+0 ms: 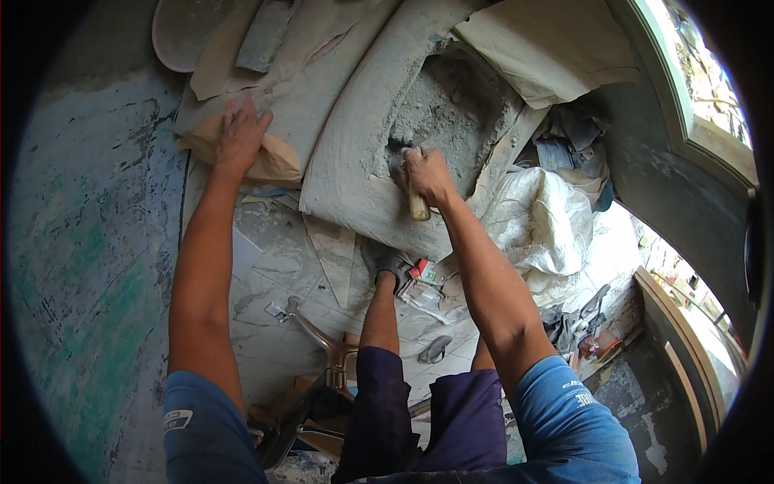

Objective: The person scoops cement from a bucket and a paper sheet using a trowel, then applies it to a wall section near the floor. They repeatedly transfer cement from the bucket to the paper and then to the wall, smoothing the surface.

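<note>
My right hand [427, 175] is closed around the wooden handle of a tool [418, 207], whose head is hidden in grey powder. That loose, lumpy powder [455, 101] fills an opened paper sack [355, 173] lying in front of me. My left hand [241, 141] rests with fingers stretched out on another paper sack [270, 101], beside a brown folded paper edge [274, 160]. A reddish patch shows by its fingertips.
A white woven sack [544, 222] and crumpled cloths [572, 137] lie at the right. Below are a metal chair base [326, 343], a sandal [435, 349] and a small red-and-white box [423, 271]. A stained wall [89, 266] rises at the left; a window frame [717, 145] is upper right.
</note>
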The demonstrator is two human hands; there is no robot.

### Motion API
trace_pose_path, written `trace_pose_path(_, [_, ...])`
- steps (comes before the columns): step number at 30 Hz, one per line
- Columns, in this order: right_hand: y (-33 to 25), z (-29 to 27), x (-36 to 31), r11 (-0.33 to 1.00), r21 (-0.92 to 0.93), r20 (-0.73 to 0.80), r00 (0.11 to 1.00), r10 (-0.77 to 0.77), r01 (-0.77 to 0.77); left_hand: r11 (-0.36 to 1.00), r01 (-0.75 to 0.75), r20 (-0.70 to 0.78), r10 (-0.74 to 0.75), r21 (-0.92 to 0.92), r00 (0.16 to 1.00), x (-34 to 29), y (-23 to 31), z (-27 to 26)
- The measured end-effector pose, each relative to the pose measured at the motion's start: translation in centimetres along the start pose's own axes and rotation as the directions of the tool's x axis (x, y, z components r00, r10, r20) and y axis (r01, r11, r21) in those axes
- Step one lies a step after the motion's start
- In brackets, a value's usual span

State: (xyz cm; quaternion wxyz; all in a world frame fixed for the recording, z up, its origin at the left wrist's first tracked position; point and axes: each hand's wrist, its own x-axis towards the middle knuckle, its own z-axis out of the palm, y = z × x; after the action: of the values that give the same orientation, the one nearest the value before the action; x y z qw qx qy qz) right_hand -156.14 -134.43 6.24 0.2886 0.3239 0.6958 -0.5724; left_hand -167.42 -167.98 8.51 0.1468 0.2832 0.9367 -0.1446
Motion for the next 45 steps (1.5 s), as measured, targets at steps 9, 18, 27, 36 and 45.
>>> trace_pose_path(9, [3.8,-5.8,1.6,0.817,-0.565,-0.279,0.903,-0.325,0.119,0.952,0.208,0.474,-0.081,-0.223,0.877,-4.8,-5.4,-11.5])
trace_pose_path(18, [2.2,-0.8,3.1,0.838,-0.530,-0.256,0.918,-0.304,0.130,-0.562,0.413,0.551,-0.093,-0.717,0.829,-13.0,-8.3,-15.7])
trace_pose_path(27, [1.9,1.1,2.5,0.972,0.136,-0.067,0.981,-0.182,0.190,-0.868,0.169,0.488,-0.093,-0.466,0.868,-12.7,7.5,-4.8])
trace_pose_path(36, [2.1,-1.0,1.6,0.973,-0.220,0.050,0.997,-0.056,0.066,-0.868,0.045,0.562,-0.280,-0.495,0.779,-11.7,10.8,-0.5])
trace_pose_path(45, [1.6,-9.0,-3.2,0.994,-0.062,0.005,0.996,-0.087,0.087,-0.928,-0.005,0.538,-0.220,-0.372,0.814,-12.1,13.4,0.6])
